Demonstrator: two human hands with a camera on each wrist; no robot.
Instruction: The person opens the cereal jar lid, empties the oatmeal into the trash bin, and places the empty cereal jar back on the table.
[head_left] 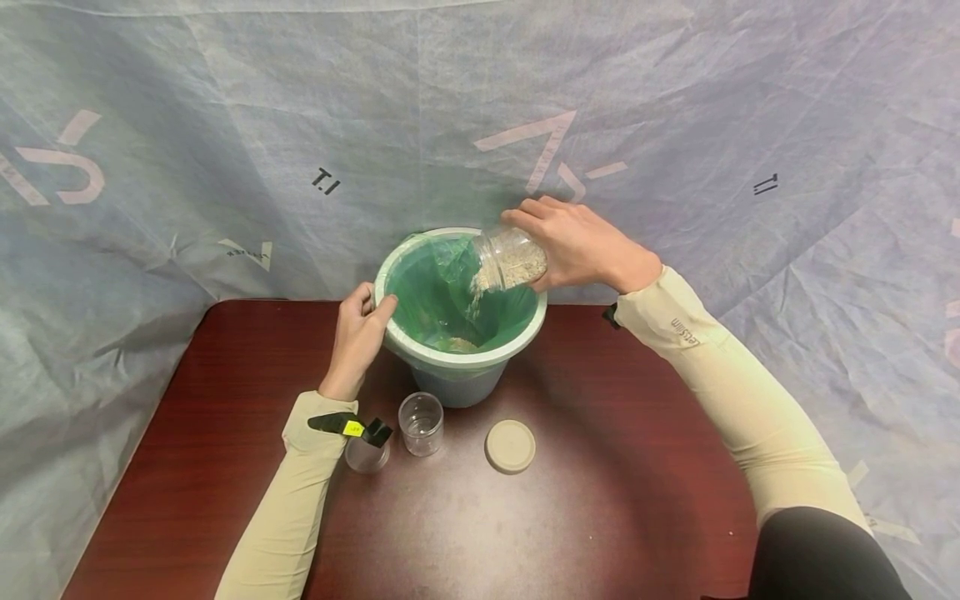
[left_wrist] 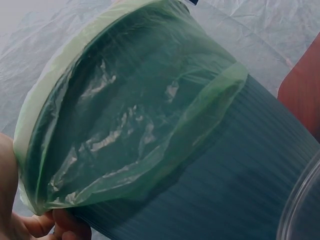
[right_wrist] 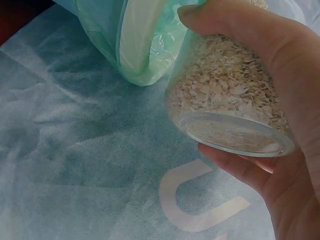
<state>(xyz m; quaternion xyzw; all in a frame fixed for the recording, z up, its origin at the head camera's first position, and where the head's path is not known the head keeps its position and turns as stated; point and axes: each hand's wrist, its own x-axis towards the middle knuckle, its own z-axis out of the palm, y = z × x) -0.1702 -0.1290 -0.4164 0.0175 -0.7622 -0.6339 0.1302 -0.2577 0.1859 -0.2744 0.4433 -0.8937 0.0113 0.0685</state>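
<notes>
Grey sheeting (head_left: 420, 92) hangs behind. Left hand (head_left: 356, 342) pinches bin rim (head_left: 465, 359), right hand (head_left: 581, 246) clamps oat jar (head_left: 516, 262); slow tilting seems best.

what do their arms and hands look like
The left hand and right hand are bare. Long cream fabric sleeves are worn, the right bearing dark lettering. A black, yellow-patched strap crosses the left cuff; black cloth shows beyond the right sleeve.
</notes>
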